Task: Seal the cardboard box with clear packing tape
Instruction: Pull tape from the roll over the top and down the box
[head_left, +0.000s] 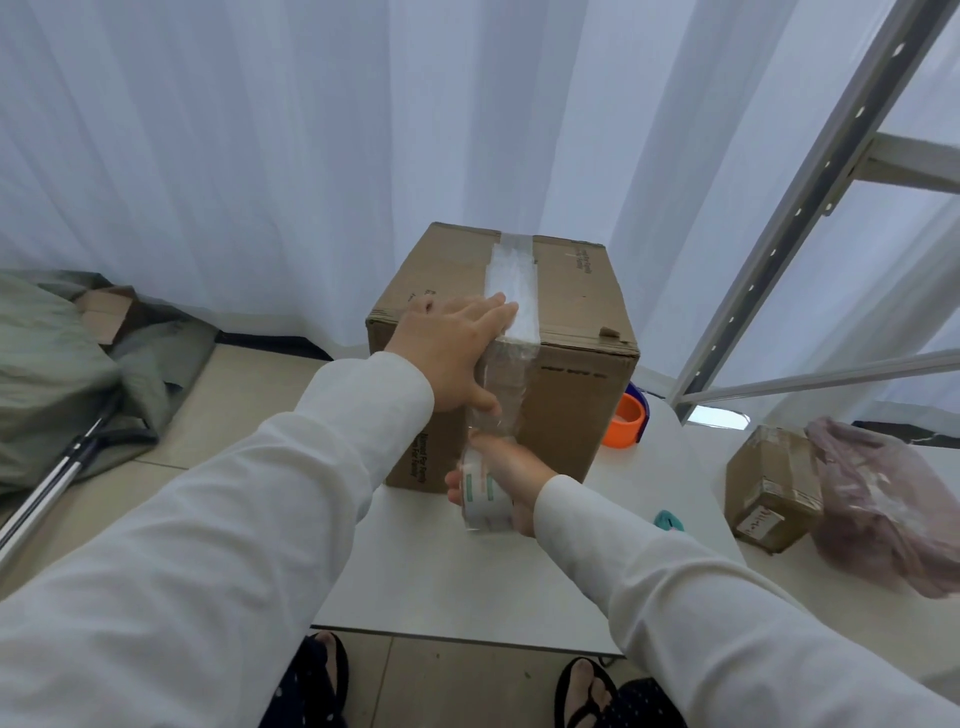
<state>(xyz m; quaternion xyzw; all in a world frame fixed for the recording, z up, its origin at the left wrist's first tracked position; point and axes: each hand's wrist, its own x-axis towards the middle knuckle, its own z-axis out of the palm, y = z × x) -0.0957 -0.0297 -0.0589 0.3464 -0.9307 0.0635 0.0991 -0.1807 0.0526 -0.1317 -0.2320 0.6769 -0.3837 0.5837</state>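
A brown cardboard box (571, 322) stands on the white table (415, 571). A strip of clear tape (511, 280) runs along the top seam and down over the near edge onto the front face. My left hand (452, 348) lies flat on the box's near top edge, fingers spread, pressing the tape beside the corner. My right hand (506, 480) is lower, in front of the box, gripping the clear tape roll (483, 501). The tape stretches from the roll up the front face to the edge.
An orange tape dispenser (626, 421) sits right of the box. A small taped carton (774, 488) and a pink plastic bag (893, 509) lie at the table's right. A metal shelf frame (810, 208) rises on the right. Grey fabric and poles lie on the floor at left.
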